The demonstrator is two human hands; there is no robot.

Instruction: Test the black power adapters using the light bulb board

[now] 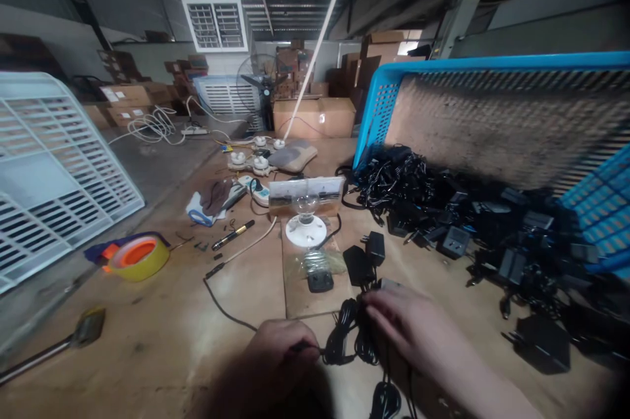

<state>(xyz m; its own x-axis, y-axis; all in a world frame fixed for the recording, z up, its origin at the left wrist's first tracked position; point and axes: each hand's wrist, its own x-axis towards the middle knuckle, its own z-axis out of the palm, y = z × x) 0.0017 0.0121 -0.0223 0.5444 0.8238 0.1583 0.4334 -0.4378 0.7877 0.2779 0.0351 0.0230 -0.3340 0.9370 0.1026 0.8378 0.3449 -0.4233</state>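
Left grip [283, 348] pinches black cord [340, 335]; end obscured.

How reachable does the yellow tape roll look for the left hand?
Likely yes: between the left hand and the yellow tape roll I see only a thin black cable, though that hand seems to hold a coiled black cord.

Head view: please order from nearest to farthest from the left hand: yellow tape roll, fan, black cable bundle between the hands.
1. Black cable bundle: just right of the left hand.
2. Yellow tape roll: farther off, left side.
3. Fan: far in the background.
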